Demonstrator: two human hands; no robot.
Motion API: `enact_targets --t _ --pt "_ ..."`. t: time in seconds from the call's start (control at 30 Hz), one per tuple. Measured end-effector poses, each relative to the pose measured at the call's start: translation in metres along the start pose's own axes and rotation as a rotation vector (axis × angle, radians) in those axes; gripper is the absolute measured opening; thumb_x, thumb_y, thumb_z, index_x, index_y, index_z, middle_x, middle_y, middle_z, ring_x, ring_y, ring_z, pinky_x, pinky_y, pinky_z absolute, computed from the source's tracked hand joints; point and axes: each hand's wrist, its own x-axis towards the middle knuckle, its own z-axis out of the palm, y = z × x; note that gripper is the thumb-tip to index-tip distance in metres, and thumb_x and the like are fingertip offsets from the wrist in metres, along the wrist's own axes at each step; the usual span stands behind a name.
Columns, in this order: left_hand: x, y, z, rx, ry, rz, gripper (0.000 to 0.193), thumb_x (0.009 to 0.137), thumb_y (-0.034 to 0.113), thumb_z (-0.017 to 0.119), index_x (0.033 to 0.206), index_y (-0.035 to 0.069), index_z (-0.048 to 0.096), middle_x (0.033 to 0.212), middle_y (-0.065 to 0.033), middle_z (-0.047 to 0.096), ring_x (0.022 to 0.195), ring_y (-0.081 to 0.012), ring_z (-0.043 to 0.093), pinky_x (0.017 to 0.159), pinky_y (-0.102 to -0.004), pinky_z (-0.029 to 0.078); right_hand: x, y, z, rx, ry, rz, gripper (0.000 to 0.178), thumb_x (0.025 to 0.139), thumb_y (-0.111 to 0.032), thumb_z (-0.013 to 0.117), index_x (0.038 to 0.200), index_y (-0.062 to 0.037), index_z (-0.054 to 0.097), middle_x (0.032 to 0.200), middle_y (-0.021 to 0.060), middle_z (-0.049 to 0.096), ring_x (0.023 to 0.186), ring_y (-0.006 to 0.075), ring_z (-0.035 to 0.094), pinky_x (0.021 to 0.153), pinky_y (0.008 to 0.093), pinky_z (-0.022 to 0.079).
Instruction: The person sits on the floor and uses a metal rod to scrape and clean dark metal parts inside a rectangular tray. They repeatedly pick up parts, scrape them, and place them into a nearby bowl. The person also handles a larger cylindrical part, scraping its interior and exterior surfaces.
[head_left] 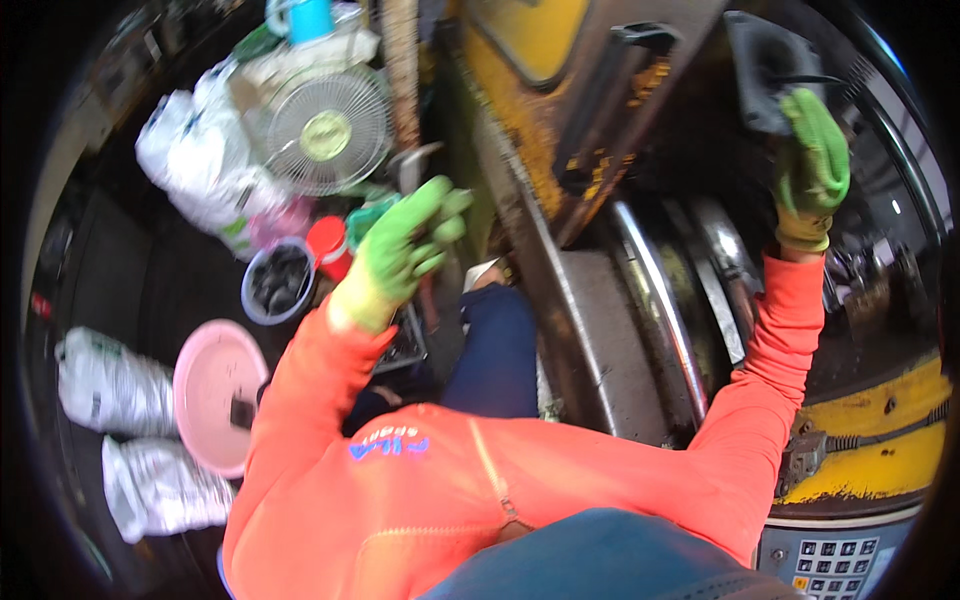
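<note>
My left hand (408,238), in a green and yellow glove, is raised in front of the yellow machine's left side. Its fingers are bent but apart, and nothing shows between them. Farther right, my right hand (815,165) wears a matching glove and reaches up to a dark grey square part (775,70) on the machine. The fingers of that hand are pressed together and curled at the part's lower right corner. What they hold, if anything, is hidden. Below it, shiny metal bars (660,305) run through the machine's opening.
A standing fan (328,130), white plastic bags (195,140), a bucket of dark pieces (280,282) and a red container (330,247) stand at left. Lower down are a pink basin (215,385) and white sacks (115,385). A button panel (835,560) sits at lower right.
</note>
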Motion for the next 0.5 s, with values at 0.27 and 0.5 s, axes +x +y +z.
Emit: enact_targets --t 0.27,0.5 --pt "-0.031 0.016 0.010 0.313 0.026 0.356 0.032 0.092 0.014 0.052 0.122 0.003 0.059 0.095 0.0003 0.065 0.056 -0.0036 0.040 0.048 -0.0196 0.033 0.062 -0.205 0.086 0.309 -0.236 -0.312 0.042 0.069 -0.002 0.064 0.109 -0.0097 0.068 0.114 0.0047 0.063 0.093 0.0275 0.062 0.081 0.0372 0.053" --pt "-0.126 0.045 -0.183 1.859 0.699 1.237 0.048 0.067 0.003 0.062 0.115 0.005 0.064 0.111 -0.0120 0.066 0.080 -0.0291 0.063 0.067 -0.0385 0.051 0.097 -0.201 0.103 0.480 -0.005 0.140 0.038 0.075 -0.008 0.069 0.112 -0.0030 0.059 0.109 0.0104 0.062 0.097 0.0251 0.061 0.085 0.0359 0.051"
